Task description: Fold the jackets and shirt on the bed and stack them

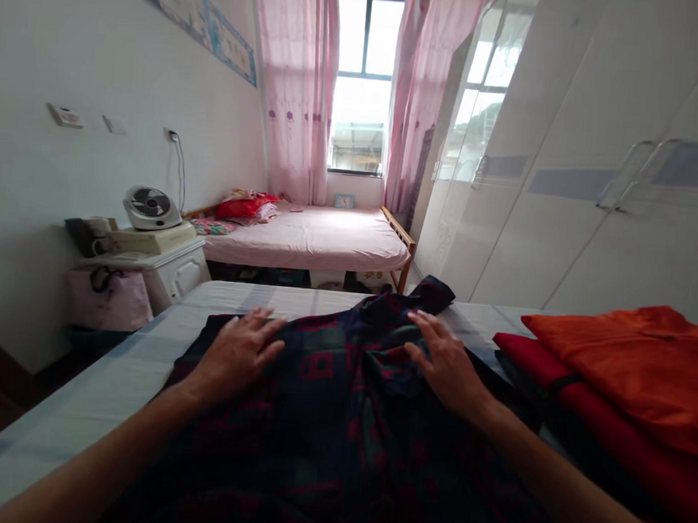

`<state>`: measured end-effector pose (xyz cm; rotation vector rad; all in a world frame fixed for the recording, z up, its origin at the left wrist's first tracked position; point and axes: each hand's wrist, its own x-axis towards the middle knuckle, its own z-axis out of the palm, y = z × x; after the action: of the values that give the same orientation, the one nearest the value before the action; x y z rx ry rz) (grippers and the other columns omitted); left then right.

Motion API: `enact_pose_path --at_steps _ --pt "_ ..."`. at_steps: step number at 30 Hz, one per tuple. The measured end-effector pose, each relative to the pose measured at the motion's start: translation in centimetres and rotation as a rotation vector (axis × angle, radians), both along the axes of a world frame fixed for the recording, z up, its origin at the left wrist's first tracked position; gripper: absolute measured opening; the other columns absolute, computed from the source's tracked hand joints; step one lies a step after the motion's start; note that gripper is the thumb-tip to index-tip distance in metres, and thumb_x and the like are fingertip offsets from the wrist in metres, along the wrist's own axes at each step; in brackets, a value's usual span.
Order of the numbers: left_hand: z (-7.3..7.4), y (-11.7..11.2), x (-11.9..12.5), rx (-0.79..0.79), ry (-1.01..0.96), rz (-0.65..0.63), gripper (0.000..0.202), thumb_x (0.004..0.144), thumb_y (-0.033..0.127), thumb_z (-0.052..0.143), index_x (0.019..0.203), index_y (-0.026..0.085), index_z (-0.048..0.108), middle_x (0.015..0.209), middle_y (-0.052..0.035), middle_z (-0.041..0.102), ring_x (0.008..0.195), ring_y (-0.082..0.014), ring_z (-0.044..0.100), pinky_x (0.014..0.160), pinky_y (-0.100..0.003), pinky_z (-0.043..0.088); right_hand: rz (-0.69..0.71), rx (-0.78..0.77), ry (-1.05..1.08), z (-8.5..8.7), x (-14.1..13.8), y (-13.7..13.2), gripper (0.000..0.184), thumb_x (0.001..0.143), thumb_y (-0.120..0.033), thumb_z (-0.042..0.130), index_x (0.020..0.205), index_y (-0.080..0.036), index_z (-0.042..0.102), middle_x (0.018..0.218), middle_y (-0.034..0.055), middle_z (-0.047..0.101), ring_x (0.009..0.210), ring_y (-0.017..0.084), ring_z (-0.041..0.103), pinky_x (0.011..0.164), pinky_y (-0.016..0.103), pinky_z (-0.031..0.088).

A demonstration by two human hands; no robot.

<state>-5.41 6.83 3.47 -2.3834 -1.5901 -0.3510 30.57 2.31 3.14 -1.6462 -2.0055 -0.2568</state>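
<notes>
A dark navy shirt (314, 418) with red and green squares lies spread over the near bed, its collar end pointing away from me. My left hand (244, 346) is over the shirt's left upper part, palm down with the fingers stretched out. On the other side, my right hand (441, 359) is at the bunched cloth near the collar, fingers extended and apart. Neither hand grips the cloth; whether the palms press on it I cannot tell. The shirt's near end runs out of view between my forearms.
Folded orange clothing (640, 369) lies on folded red clothing (589, 414) at the right. The near bed's pale sheet (94, 403) shows at left. Beyond are a pink-sheeted bed (326, 240), a white nightstand (177, 273) with a small fan (151, 206), and a white wardrobe (572, 150).
</notes>
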Motion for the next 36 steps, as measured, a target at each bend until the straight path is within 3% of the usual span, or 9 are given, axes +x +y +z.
enact_pose_path --at_steps 2,4,7,15,18,22,26,31,36 --pt "-3.2 -2.1 0.1 -0.111 -0.009 -0.072 0.049 0.090 0.049 0.036 0.136 0.034 0.041 0.149 -0.0021 0.033 0.138 -0.0249 0.026 0.109 -0.049 0.026 -0.008 -0.053 -0.102 -3.4 0.5 -2.6 0.049 0.090 -0.044 0.038 0.136 -0.025 0.043 0.144 0.0063 0.040 0.134 0.026 0.032 0.106 0.047 0.030" --pt "-5.7 -3.4 -0.7 -0.226 -0.024 -0.023 0.051 0.090 0.051 0.034 0.137 0.033 0.039 0.149 -0.0031 0.031 0.138 -0.0262 0.024 0.108 -0.052 0.024 -0.022 -0.139 -0.168 -6.1 1.4 -4.3 0.049 0.091 -0.046 0.037 0.135 -0.027 0.045 0.145 0.0053 0.039 0.135 0.027 0.031 0.105 0.048 0.030" --pt "-7.3 -3.6 -2.2 -0.300 -0.054 0.064 0.050 0.091 0.047 0.030 0.138 0.030 0.039 0.149 -0.0035 0.031 0.139 -0.0250 0.024 0.110 -0.049 0.023 -0.040 -0.227 -0.195 -7.7 2.5 -5.2 0.050 0.092 -0.046 0.035 0.135 -0.025 0.046 0.146 0.0042 0.038 0.135 0.025 0.031 0.104 0.044 0.033" --pt "-6.4 -2.7 -5.7 -0.275 0.012 0.174 0.048 0.089 0.035 0.032 0.135 0.028 0.045 0.149 -0.0021 0.033 0.138 -0.0243 0.025 0.108 -0.049 0.023 -0.037 -0.232 -0.173 -6.2 2.1 -5.6 0.045 0.092 -0.037 0.038 0.133 -0.021 0.049 0.144 0.0048 0.041 0.134 0.024 0.034 0.105 0.040 0.034" --pt "-5.7 -2.6 -9.3 -0.267 0.003 0.299 0.048 0.086 0.036 0.033 0.128 0.023 0.053 0.141 -0.0071 0.045 0.132 -0.0272 0.038 0.104 -0.049 0.032 -0.023 -0.202 -0.159 -6.4 2.4 -6.4 0.043 0.092 -0.032 0.037 0.132 -0.022 0.049 0.143 0.0055 0.042 0.133 0.023 0.036 0.103 0.040 0.035" --pt "-4.3 -1.5 -12.6 -0.272 -0.012 0.340 0.048 0.084 0.036 0.032 0.118 0.016 0.061 0.123 -0.0102 0.062 0.116 -0.0244 0.055 0.098 -0.037 0.041 0.003 -0.228 -0.127 -6.0 3.1 -7.4 0.043 0.092 -0.032 0.036 0.132 -0.022 0.048 0.144 0.0060 0.041 0.127 0.021 0.043 0.100 0.040 0.038" --pt "-3.4 1.1 -12.3 -0.230 -0.024 0.318 0.050 0.083 0.030 0.031 0.122 0.013 0.058 0.129 -0.0115 0.057 0.119 -0.0231 0.052 0.101 -0.033 0.039 -0.090 -0.203 -0.056 -4.3 4.5 -6.6 0.045 0.091 -0.037 0.034 0.131 -0.021 0.047 0.141 0.0084 0.044 0.127 0.021 0.043 0.099 0.039 0.039" --pt "-3.0 4.9 -10.4 -0.170 -0.034 0.300 0.053 0.081 0.021 0.035 0.132 0.016 0.049 0.140 -0.0125 0.046 0.127 -0.0268 0.044 0.102 -0.040 0.038 -0.323 -0.116 -0.071 -2.7 6.8 -2.8 0.048 0.091 -0.036 0.033 0.130 -0.012 0.047 0.136 0.0128 0.049 0.127 0.027 0.041 0.100 0.043 0.036" --pt "-3.3 7.8 -9.8 -0.162 -0.032 0.300 0.051 0.080 0.021 0.039 0.130 0.021 0.052 0.140 -0.0123 0.046 0.128 -0.0291 0.042 0.101 -0.044 0.037 -0.438 -0.125 -0.075 -4.4 8.2 0.5 0.051 0.091 -0.039 0.030 0.127 -0.007 0.049 0.131 0.0150 0.053 0.123 0.029 0.044 0.098 0.044 0.037"
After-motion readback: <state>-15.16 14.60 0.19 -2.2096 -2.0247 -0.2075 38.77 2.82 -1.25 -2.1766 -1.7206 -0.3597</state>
